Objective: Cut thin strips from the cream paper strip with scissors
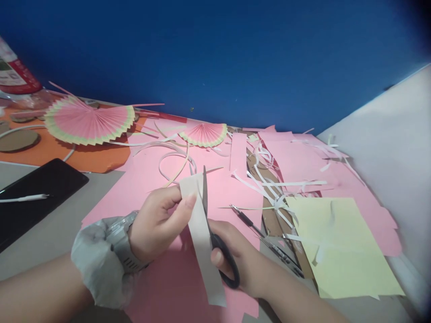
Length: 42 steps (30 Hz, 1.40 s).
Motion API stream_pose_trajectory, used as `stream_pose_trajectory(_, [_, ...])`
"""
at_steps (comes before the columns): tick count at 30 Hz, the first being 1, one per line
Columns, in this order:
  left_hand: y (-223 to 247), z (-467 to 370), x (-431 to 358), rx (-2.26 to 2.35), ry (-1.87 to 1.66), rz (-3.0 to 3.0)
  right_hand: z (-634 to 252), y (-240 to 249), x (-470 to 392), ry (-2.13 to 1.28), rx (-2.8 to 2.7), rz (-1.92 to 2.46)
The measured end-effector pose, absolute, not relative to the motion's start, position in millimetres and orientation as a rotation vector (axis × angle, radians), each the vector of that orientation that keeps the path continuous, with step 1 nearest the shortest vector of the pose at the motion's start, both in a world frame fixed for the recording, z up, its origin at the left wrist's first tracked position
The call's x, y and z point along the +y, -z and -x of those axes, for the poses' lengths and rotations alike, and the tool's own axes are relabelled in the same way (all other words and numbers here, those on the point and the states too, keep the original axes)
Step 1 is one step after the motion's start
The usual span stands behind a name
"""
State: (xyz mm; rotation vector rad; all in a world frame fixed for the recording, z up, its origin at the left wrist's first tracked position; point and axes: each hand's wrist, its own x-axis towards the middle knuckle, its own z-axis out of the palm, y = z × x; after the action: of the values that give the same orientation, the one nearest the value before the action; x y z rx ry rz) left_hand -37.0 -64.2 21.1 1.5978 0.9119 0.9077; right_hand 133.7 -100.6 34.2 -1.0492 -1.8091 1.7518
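My left hand [164, 220] pinches a long strip of pale paper [202, 251] near its upper end, thumb on the front. In my right hand [239, 251] are scissors [225, 262] with black handles, my thumb and fingers at the loops. Their blades point away from me and lie along the strip's right side, close to my left thumb. The strip hangs down towards me over pink paper [148, 278]. Whether the blades are parted is hard to make out.
Pleated pink paper fans with yellow-green edges, a large one [90, 123] and a smaller one [205, 134], lie at the back. A black phone [43, 193] is left. Right are a pen [244, 217], white paper strips [266, 188] and yellow paper [346, 251]. A blue wall [215, 58] stands behind.
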Motion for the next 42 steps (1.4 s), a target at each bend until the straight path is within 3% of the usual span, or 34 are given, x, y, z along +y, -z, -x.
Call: stream_pose_trajectory(42, [-19.3, 34.7, -63.3, 0.806, -0.897, -1.572, -131.4, -31.6, -103.6, -1.709, -1.807, 1.052])
